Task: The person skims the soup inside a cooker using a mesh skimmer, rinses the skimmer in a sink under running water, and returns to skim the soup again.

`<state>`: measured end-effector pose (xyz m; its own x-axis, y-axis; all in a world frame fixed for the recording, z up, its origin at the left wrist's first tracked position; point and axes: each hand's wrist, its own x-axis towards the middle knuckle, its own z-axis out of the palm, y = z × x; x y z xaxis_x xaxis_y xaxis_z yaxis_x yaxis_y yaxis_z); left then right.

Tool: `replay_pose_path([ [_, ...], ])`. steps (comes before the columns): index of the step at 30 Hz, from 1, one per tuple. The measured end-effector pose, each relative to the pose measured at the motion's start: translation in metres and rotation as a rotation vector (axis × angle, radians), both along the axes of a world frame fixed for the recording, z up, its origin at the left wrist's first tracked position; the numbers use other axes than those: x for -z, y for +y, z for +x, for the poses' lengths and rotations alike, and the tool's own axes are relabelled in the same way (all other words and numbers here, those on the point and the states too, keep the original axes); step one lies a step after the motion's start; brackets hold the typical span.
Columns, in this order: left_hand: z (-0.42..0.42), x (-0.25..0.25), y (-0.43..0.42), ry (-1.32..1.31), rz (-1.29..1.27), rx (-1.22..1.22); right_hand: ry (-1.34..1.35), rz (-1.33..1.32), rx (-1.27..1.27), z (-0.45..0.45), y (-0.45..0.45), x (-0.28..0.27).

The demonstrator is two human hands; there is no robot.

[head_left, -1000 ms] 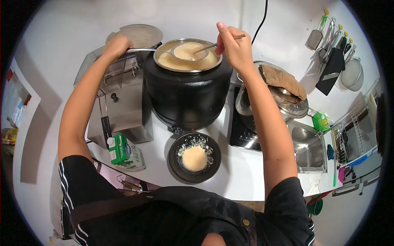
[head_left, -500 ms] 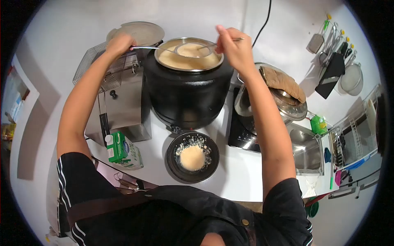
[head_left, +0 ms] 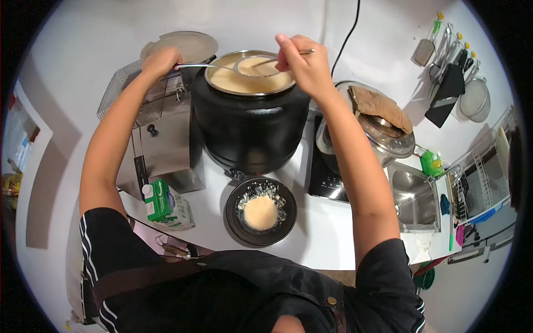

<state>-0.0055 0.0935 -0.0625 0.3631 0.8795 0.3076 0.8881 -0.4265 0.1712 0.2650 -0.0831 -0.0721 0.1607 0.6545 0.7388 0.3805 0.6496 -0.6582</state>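
My left hand is closed round the handle of a round strainer, which rests at the top of the soup in a big black soup kettle. Creamy, pale soup fills the kettle's steel inner pot almost to the rim. Above the pot's right side, my right hand grips a thin metal spoon. Its lower end dips into the soup inside the strainer, so the bowl of it is hidden.
In front of the kettle stands a black bowl with creamy liquid and white crumbs. A green-and-white carton is left of it, near a steel fryer with a wire basket. At right are a lidded pot, cooktop and sink.
My right hand and the spoon have moved left within the strainer. My left hand still holds the strainer at about the same place. The view has shifted slightly.
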Motion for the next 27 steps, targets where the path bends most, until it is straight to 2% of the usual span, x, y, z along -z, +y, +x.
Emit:
replay_pose_path([
  [2,-0.004,-0.001,0.001,0.005,0.023,0.079,-0.195,0.185,0.126,0.006,0.008,0.002],
  [4,-0.009,0.0,0.004,0.081,0.089,0.082,-0.189,0.118,0.149,0.006,-0.001,-0.004],
  [6,-0.011,0.002,0.007,0.169,0.155,0.093,0.011,-0.096,0.019,0.003,-0.009,-0.005],
  [8,-0.008,0.006,0.011,0.027,0.111,0.027,-0.015,-0.066,0.007,0.0,-0.003,-0.001],
  [11,-0.014,0.002,0.014,0.146,0.163,0.143,-0.27,0.266,0.198,0.018,0.021,0.009],
  [12,-0.015,0.0,0.009,0.142,0.167,0.135,-0.274,0.272,0.191,0.018,0.015,0.006],
  [14,-0.015,-0.005,-0.004,0.08,0.087,0.033,-0.044,-0.081,0.094,0.009,-0.006,-0.001],
  [15,-0.015,-0.004,-0.002,0.084,0.088,0.031,0.023,-0.091,-0.001,0.002,-0.009,-0.001],
  [16,-0.013,0.0,0.0,0.049,0.082,0.021,0.03,-0.092,0.002,-0.002,-0.006,0.001],
  [19,-0.013,0.001,0.008,0.08,0.083,0.051,-0.249,0.243,0.156,0.003,0.014,0.005],
  [20,-0.016,0.0,0.011,0.137,0.091,0.076,-0.253,0.246,0.156,0.012,0.013,0.008],
  [23,-0.02,-0.001,0.006,0.112,0.104,0.09,-0.031,-0.053,0.078,0.004,-0.012,-0.003],
  [26,-0.019,0.011,0.023,-0.004,0.071,0.128,-0.084,0.069,-0.009,-0.007,-0.004,0.003],
  [27,-0.016,0.007,0.017,-0.001,0.07,0.135,-0.17,0.119,0.061,-0.005,0.001,0.004],
])
